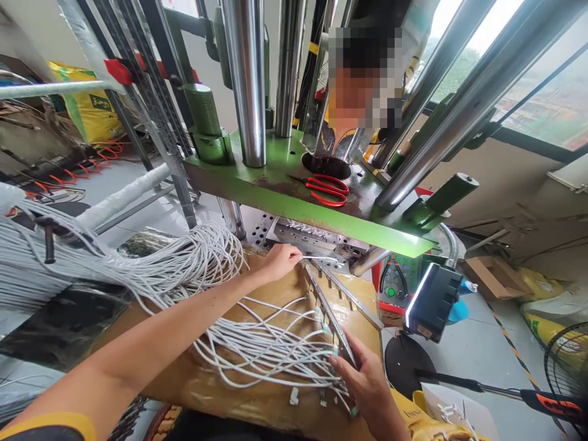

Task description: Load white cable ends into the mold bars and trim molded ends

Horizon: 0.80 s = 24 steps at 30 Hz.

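Left grip (283,260) pinches a white piece (321,258); right grip (361,369) clamps a metal bar (328,308), an open cardboard box (480,280) well to its right.

Scissors (314,184) on plate (275,201), mould (307,232) seemingly beneath, cable bundle (215,254) left

The left arm (177,327) extends from eight o'clock, left hand (279,263) pinched; the right hand (371,386), at five o'clock, curls inward.
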Each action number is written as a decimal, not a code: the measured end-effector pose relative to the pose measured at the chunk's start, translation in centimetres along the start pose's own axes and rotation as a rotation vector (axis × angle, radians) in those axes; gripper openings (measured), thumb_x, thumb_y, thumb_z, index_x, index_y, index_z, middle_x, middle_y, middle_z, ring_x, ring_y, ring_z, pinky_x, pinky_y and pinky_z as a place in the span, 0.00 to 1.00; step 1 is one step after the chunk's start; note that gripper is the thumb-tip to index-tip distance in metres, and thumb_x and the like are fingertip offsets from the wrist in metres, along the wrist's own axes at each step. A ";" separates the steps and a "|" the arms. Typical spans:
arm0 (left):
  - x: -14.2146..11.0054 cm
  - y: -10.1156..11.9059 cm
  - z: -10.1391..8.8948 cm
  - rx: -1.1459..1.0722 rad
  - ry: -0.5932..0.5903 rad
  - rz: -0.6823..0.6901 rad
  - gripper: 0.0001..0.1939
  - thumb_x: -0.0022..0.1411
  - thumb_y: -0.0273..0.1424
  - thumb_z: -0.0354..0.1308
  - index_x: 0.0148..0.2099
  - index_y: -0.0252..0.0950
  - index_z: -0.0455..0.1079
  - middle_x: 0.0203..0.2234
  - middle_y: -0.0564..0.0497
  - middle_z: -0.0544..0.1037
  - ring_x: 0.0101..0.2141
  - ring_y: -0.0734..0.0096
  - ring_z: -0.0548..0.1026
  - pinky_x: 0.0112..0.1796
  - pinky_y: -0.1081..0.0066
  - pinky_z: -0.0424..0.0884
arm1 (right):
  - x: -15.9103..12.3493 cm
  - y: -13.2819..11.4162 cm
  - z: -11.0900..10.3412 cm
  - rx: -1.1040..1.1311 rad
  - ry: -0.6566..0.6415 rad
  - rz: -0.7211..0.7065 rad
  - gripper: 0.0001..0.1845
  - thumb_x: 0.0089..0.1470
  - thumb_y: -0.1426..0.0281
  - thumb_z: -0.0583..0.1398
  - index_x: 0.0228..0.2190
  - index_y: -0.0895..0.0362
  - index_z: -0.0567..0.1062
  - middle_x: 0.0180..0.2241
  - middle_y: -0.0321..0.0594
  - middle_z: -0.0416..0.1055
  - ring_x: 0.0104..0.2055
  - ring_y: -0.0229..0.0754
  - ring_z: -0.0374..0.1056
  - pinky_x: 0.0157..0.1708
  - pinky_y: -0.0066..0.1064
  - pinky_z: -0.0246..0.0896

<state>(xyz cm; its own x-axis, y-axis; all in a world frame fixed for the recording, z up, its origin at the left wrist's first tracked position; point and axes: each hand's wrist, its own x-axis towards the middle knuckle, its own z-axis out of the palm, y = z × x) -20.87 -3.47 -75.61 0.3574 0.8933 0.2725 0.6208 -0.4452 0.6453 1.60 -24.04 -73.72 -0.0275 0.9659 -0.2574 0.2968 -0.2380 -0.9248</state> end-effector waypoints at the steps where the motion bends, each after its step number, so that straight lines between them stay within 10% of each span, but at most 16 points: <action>1: -0.4 0.3 -0.3 0.012 0.031 0.000 0.10 0.62 0.26 0.54 0.35 0.34 0.78 0.32 0.47 0.79 0.35 0.66 0.75 0.38 0.70 0.67 | -0.5 0.3 -0.2 0.021 0.019 0.016 0.35 0.48 0.55 0.65 0.54 0.59 0.72 0.52 0.46 0.73 0.54 0.56 0.68 0.56 0.43 0.62; 10: -6.5 2.7 0.9 0.100 -0.217 0.198 0.05 0.60 0.30 0.60 0.36 0.38 0.77 0.32 0.49 0.79 0.35 0.64 0.76 0.36 0.69 0.68 | -1.4 2.6 0.2 0.056 0.094 0.058 0.39 0.47 0.52 0.65 0.55 0.61 0.71 0.52 0.49 0.72 0.55 0.59 0.67 0.58 0.48 0.59; 24: -8.5 2.9 2.1 -0.136 -0.128 0.370 0.10 0.66 0.24 0.53 0.40 0.34 0.76 0.32 0.49 0.82 0.33 0.68 0.79 0.37 0.73 0.72 | -0.9 2.5 1.5 0.025 0.077 0.042 0.34 0.49 0.57 0.64 0.55 0.60 0.71 0.56 0.47 0.69 0.60 0.56 0.62 0.61 0.42 0.56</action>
<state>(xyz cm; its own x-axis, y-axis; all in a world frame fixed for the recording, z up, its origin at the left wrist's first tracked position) -20.64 -12.49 -77.55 0.6282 0.6560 0.4184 0.3398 -0.7151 0.6109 0.94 -25.62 -76.25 0.0578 0.9598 -0.2748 0.2725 -0.2800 -0.9205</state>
